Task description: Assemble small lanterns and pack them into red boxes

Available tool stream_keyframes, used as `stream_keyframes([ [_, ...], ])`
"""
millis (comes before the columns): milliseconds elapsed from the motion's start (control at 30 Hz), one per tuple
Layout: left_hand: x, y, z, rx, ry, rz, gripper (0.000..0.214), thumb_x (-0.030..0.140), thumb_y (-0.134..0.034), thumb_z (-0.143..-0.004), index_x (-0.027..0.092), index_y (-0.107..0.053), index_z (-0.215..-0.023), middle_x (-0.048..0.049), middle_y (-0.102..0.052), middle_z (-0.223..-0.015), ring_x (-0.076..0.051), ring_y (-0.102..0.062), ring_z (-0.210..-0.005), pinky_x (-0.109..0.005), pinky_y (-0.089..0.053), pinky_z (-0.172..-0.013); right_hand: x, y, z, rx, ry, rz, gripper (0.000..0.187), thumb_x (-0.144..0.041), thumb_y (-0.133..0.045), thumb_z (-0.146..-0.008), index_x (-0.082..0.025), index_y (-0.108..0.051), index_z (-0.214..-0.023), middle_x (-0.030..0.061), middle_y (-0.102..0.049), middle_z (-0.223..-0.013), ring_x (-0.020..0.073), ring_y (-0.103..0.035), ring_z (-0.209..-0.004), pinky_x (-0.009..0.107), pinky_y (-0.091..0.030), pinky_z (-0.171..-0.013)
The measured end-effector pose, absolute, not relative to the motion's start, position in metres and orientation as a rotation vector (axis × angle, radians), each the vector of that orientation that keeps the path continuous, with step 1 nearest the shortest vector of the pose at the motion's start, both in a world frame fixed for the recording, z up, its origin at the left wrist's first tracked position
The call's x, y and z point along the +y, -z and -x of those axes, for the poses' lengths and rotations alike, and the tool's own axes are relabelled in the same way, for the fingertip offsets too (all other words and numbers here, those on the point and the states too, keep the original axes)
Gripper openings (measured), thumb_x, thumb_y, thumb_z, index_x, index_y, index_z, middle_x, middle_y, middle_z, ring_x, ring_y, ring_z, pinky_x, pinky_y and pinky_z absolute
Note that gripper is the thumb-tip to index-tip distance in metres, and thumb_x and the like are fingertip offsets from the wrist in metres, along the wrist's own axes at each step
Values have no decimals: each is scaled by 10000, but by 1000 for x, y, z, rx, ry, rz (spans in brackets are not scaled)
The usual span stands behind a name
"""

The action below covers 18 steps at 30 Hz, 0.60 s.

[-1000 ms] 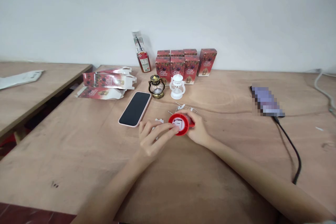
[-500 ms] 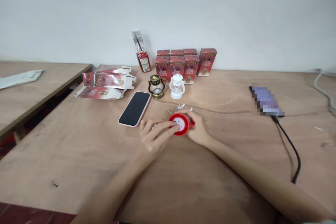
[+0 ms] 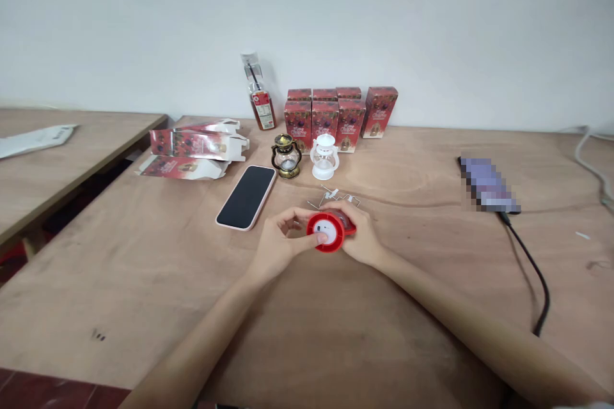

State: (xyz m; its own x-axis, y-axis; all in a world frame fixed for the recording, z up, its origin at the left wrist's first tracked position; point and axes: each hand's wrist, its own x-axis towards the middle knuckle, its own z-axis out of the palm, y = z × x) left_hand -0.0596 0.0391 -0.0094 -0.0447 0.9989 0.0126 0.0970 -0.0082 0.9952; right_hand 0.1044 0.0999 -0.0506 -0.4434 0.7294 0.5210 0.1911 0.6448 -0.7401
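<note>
A red miniature lantern (image 3: 338,238) lies tipped between my hands, its round base with a white centre facing me. My right hand (image 3: 363,236) is closed around its body from the right. From the left, my left hand (image 3: 281,239) grips the base, thumb pressed on the white centre and the other fingers partly hidden behind the rim. Just beyond lie several thin wire handles (image 3: 333,195) with white tags. Farther back stand a bronze-coloured lantern (image 3: 286,156) and a white lantern (image 3: 325,158), both upright.
Several red printed boxes (image 3: 325,120) stand by the wall, beside a bottle (image 3: 261,99). Flattened cartons (image 3: 187,147) lie at the left. A pink-edged phone (image 3: 247,198) is left of my hands; another phone (image 3: 487,185) with a black cable (image 3: 537,268) lies right.
My left hand has turned from touching the white base centre with its fingertips to gripping the base with the thumb on it. My right hand still holds the red lantern.
</note>
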Motion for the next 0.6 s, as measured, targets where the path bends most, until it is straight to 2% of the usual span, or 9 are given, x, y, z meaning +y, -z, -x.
stream_keyframes([
  [200,37,9,56,1189,-1237,-948,350,198,-837,-528,147,-659,-825,-26,-680,-840,-140,-584,-798,-241,-467,-714,101,53,-103,-1966,-711,723,391,-33,-579,-648,-232,-607,-983,25,-687,-930,193,-633,-872,333,-492,-770],
  [400,35,13,54,1077,-1254,-940,318,213,-784,-637,173,-655,-925,-33,-653,-953,-143,-571,-885,-223,-498,-726,100,53,-103,-1921,-714,751,388,-40,-580,-649,-229,-609,-985,26,-686,-919,197,-632,-861,334,-489,-767],
  [500,35,13,53,1024,-1249,-893,277,270,-726,-715,190,-645,-967,-37,-628,-1005,-138,-574,-832,-229,-532,-642,100,54,-104,-1909,-708,762,406,-37,-567,-655,-235,-602,-1008,28,-684,-938,200,-632,-874,335,-491,-768],
  [600,34,13,52,1005,-1235,-847,272,287,-707,-729,186,-644,-974,-42,-613,-1002,-125,-572,-742,-238,-544,-559,99,55,-104,-1937,-636,746,420,-33,-556,-657,-237,-595,-1022,32,-679,-950,202,-624,-878,338,-489,-768],
])
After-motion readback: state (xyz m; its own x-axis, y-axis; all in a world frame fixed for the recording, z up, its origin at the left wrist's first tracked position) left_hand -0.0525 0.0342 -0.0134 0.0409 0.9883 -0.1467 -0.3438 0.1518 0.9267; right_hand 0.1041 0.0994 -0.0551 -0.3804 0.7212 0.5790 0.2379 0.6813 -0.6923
